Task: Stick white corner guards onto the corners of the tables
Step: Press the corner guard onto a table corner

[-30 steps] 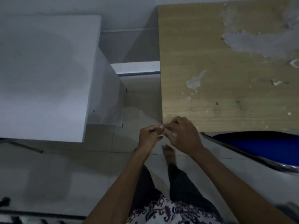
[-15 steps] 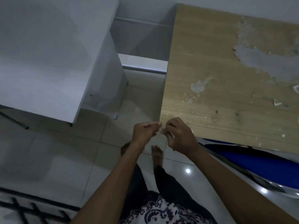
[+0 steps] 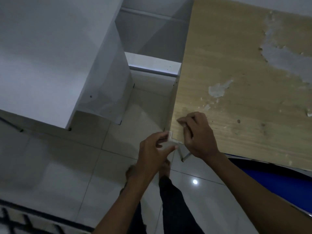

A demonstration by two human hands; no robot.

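Two tables are showing here: a white table (image 3: 50, 56) is filling the upper left, and a wooden table (image 3: 236, 81) is taking up the right. Near center, the left hand (image 3: 152, 154) is pinching a white corner guard (image 3: 170, 138) between thumb and fingers, holding it right against the wooden table's near corner. Just right of it, the right hand (image 3: 197, 135) is resting on the wood with fingers curled; whether it's holding anything, can't tell.
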